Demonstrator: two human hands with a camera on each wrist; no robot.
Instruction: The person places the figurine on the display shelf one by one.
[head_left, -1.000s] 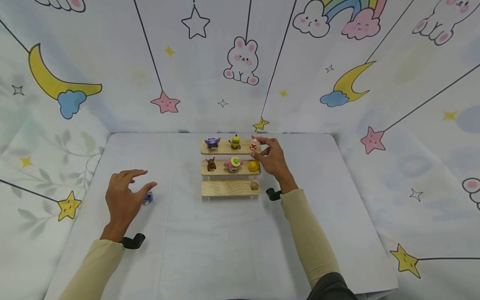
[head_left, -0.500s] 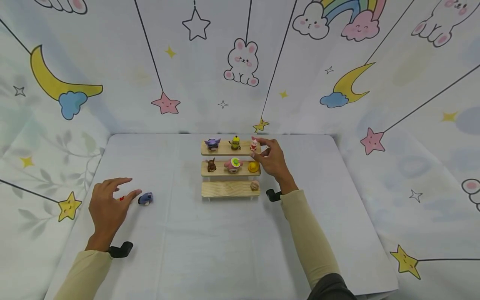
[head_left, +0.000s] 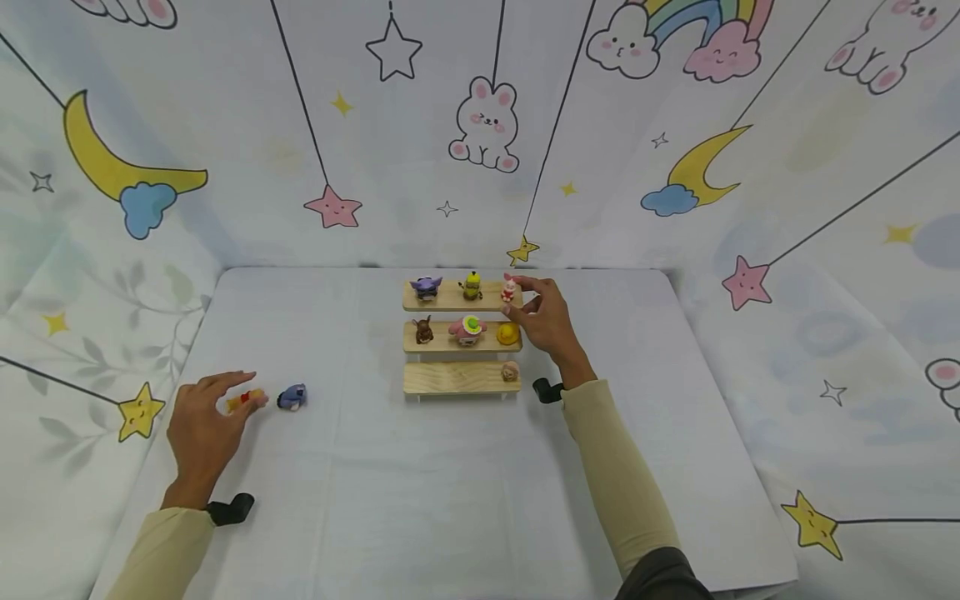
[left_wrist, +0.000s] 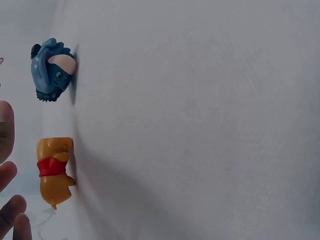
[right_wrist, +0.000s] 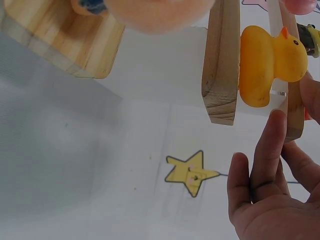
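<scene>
On the left side of the table, my left hand (head_left: pixel 201 433) reaches around a yellow Pooh bear figurine (left_wrist: pixel 52 167) in a red shirt. The bear lies on its side, and in the left wrist view my fingers are apart from it. A blue donkey figurine (left_wrist: pixel 54 70) is just to its right. My right hand (head_left: pixel 553 321) is at the right end of the top shelf, thumb and index finger curled around a small pink figurine (head_left: pixel 508 287) standing there. In the right wrist view, most of that figurine is hidden; a yellow duck figurine (right_wrist: pixel 260 65) is beside my fingers.
A three-tier wooden shelf (head_left: pixel 453 377) stands at the table's back middle. Its upper tiers hold several figurines, among them a purple one (head_left: pixel 426 288) and a brown one (head_left: pixel 423 330). A small beige figurine (head_left: pixel 510 372) sits on the lowest tier. A printed cloth backdrop surrounds the table.
My left hand has moved left and toward me, from above the donkey figurine to the bear figurine, uncovering the donkey. My right hand has stayed at the pink figurine.
</scene>
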